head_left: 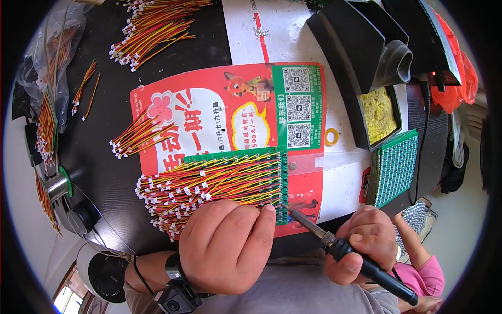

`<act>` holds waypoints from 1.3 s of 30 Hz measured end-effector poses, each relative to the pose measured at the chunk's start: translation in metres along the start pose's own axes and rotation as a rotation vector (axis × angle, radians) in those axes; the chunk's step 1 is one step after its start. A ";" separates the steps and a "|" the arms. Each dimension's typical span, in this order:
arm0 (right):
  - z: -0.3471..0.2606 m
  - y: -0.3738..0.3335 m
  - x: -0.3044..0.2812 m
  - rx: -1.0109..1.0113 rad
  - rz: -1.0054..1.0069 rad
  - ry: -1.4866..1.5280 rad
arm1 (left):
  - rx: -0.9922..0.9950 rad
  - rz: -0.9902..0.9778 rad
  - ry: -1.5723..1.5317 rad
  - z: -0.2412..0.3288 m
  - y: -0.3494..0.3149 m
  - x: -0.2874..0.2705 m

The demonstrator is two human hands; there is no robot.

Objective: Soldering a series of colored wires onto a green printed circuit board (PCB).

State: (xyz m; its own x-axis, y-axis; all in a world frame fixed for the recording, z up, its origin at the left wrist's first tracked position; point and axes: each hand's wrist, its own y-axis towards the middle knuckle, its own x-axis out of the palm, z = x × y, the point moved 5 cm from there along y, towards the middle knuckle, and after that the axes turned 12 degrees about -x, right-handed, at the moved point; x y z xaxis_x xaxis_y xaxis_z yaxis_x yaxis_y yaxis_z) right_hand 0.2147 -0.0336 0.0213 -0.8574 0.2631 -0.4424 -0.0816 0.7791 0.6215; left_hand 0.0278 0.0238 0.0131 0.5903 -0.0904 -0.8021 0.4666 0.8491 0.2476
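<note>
My left hand (227, 246) is closed over the near part of a green circuit board (284, 180), fingertips pressed together at the ends of its wires. What those fingers pinch is hidden beneath them. Rows of red and yellow wires (235, 175) with white plug connectors run leftward from the board. My right hand (366, 243) grips the dark handle of a soldering iron (340, 248). Its metal tip points up and left, close to the board's edge beside my left fingertips; whether it touches cannot be seen. Under the board lies a red printed sheet (204, 83).
A black iron stand (345, 63) with a yellow sponge (378, 116) stands at the far right. Below it sits a stack of green boards (396, 168). More wire bundles (151, 31) lie far left; a solder spool (57, 186) is at left. Another person's arm (410, 240) shows at lower right.
</note>
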 end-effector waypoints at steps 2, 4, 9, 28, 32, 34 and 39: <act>-0.001 0.001 -0.001 0.002 -0.004 -0.002 | -0.005 -0.002 -0.001 0.000 0.000 0.000; 0.000 0.000 -0.001 0.010 -0.038 0.009 | -0.008 0.007 0.001 0.000 0.000 0.000; 0.000 -0.001 0.001 0.012 -0.029 0.007 | -0.007 0.001 0.004 0.000 -0.001 0.000; -0.002 -0.001 0.000 -0.010 0.037 0.022 | -0.013 -0.015 0.015 -0.001 0.000 0.001; -0.003 0.000 0.000 -0.030 0.039 0.019 | -0.007 -0.028 -0.037 0.001 0.002 -0.003; -0.001 -0.002 0.002 -0.027 0.065 0.011 | -0.012 -0.005 -0.053 0.001 0.001 -0.002; -0.001 -0.008 0.003 -0.074 0.159 -0.017 | -0.045 0.019 -0.129 0.000 -0.002 -0.011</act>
State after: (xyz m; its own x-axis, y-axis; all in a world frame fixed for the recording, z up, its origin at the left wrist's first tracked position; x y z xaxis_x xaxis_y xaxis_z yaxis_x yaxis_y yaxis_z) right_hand 0.2129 -0.0397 0.0156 -0.8536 0.3897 -0.3456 0.0161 0.6829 0.7303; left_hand 0.0202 0.0227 0.0217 0.6799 -0.1384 -0.7201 0.4263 0.8736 0.2346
